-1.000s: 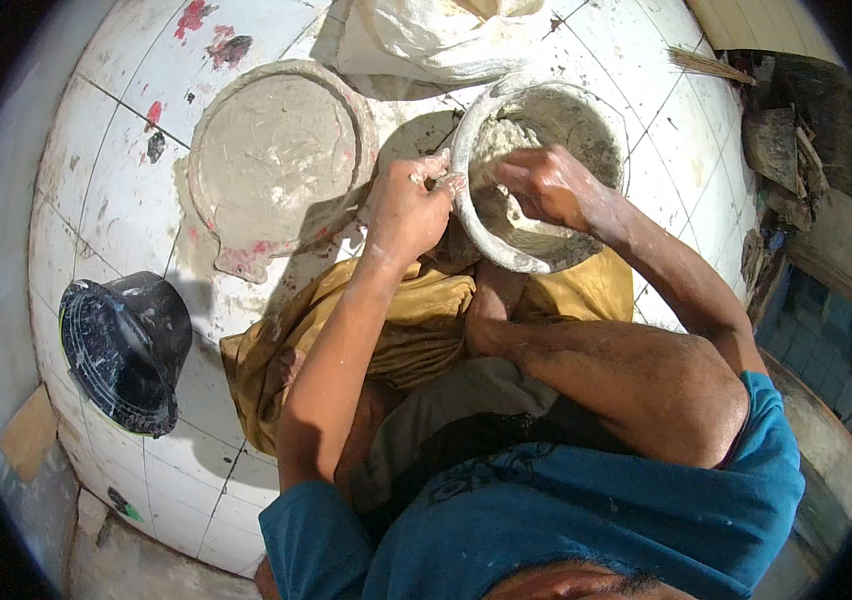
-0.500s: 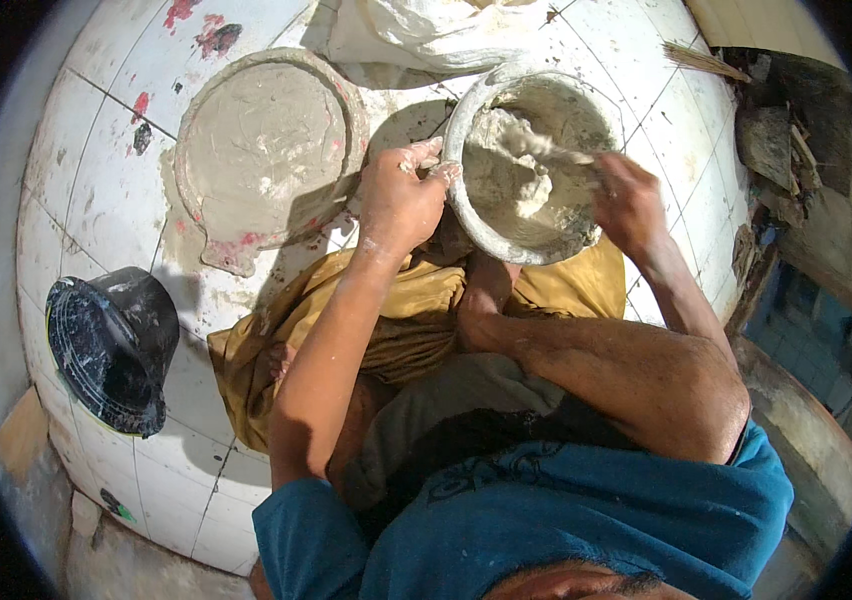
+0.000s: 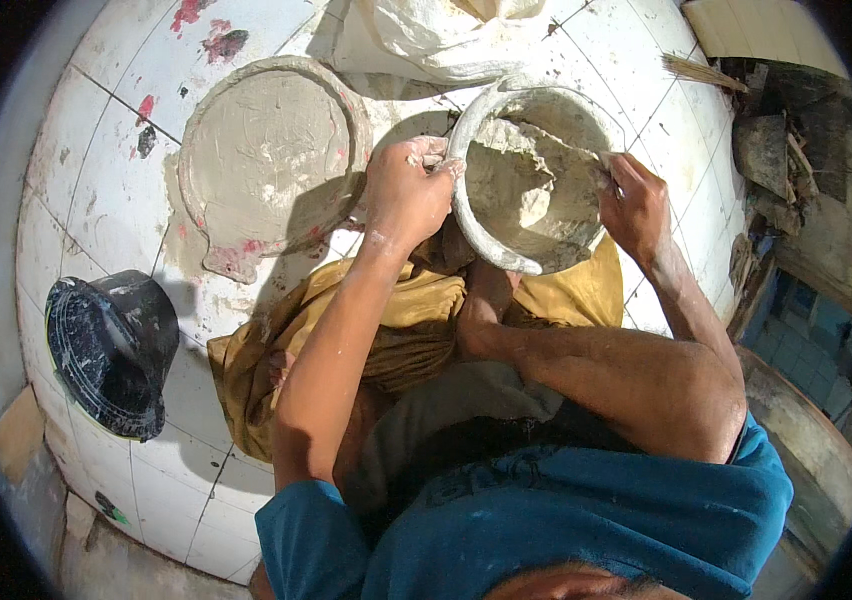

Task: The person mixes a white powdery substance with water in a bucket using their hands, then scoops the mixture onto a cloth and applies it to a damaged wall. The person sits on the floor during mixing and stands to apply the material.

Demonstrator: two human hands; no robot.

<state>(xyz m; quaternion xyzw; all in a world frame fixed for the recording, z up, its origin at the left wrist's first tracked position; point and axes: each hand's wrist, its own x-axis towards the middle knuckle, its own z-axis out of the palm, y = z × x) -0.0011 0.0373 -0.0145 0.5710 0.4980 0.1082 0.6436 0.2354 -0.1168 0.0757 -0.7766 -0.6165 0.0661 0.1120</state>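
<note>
A round, paste-crusted bucket (image 3: 466, 212) full of wet grey paste (image 3: 506, 165) stands on the tiles in front of me. My left hand (image 3: 406, 195) is closed on its left rim, with whitish paste smeared over the fingers. At the opposite side, my right hand (image 3: 636, 208) is closed round the end of a stirring tool (image 3: 583, 156). That tool reaches into the bucket and is coated in paste, so its exact kind cannot be made out. A thick lump of paste lies along it, lit at its lower end.
Left of the bucket is a round, shallow pan (image 3: 358, 130) filled level with grey paste. A black bucket (image 3: 141, 310) lies tipped at the left. Beyond stands a white sack (image 3: 426, 45). Brown cloth (image 3: 346, 340) lies around my feet; wood scraps (image 3: 761, 150) line the right.
My right hand and the tool have moved slightly right and down, and their motion blur is gone. Paste in the bucket has shifted. My left hand keeps its hold on the rim.
</note>
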